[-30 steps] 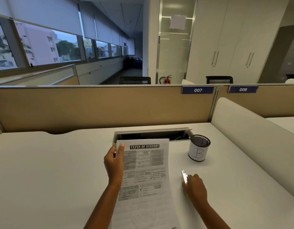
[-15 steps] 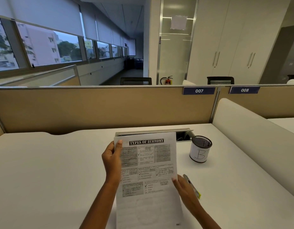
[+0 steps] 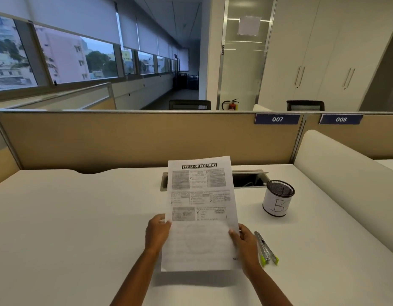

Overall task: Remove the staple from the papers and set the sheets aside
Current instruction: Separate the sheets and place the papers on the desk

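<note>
Both hands are gripping the papers [image 3: 201,214], holding them upright above the desk [image 3: 80,217]. Left hand [image 3: 156,231] is pinching the left edge, right hand [image 3: 244,239] is pinching the right edge, lower half of the sheet. Printed side is facing the camera, header reading "TYPES OF ECONOMY". Staple itself too small to make out. Staple remover [image 3: 266,249] is lying on the desk just beside the right hand, apart from it. Mesh cup [image 3: 278,198] marked "B" is standing further back right.
</note>
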`<control>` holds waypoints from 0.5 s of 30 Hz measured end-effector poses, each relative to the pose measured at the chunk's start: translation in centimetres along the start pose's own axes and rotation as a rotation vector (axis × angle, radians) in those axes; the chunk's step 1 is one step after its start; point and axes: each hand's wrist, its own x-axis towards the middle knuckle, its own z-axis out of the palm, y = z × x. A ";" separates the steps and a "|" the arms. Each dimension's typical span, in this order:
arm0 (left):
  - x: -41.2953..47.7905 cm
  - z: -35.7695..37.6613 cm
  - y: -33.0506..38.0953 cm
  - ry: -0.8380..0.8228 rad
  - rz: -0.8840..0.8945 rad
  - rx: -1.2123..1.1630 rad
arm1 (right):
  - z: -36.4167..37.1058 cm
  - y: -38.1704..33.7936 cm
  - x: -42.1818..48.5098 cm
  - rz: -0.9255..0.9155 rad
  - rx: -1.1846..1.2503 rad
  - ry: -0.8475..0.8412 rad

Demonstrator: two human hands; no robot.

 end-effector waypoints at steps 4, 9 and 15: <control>0.8 -1.7 -1.7 0.105 0.036 0.140 | 2.8 -0.9 1.1 -0.014 -0.087 -0.018; 2.5 -4.5 -2.7 0.221 0.026 0.118 | 7.4 -1.4 2.2 0.001 -0.127 -0.041; 6.2 -7.7 -4.1 0.354 0.006 0.094 | 13.7 -1.4 3.0 0.036 -0.167 -0.114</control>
